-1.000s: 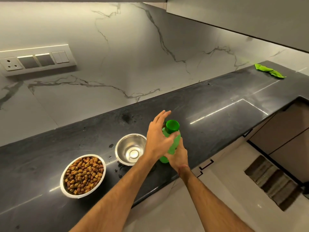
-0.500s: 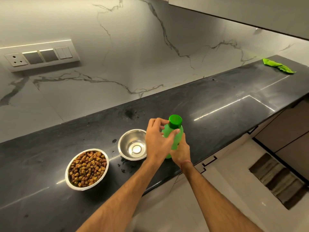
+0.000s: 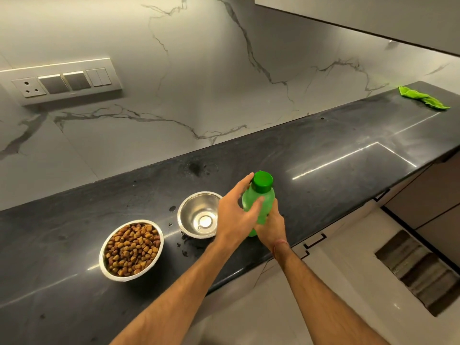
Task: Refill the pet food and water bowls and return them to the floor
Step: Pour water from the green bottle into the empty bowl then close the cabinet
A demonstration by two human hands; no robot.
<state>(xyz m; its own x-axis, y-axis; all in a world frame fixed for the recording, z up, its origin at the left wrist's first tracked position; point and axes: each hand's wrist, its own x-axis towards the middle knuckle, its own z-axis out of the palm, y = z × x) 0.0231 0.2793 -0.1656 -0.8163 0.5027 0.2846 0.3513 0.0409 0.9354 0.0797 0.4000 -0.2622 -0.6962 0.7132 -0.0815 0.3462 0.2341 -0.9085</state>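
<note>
Over the counter, right hand grips green bottle; left hand loosely spread

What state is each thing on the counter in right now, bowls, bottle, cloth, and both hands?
Food bowl: full of kibble.
Steel bowl: empty, upright.
Green bottle: upright, cap on.
Right hand: gripping the bottle's lower body.
Left hand: open, fingers against the bottle.
Green cloth: crumpled.

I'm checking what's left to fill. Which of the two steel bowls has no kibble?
The smaller bowl beside the green bottle; the other bowl, farther left, is full of kibble.
</note>
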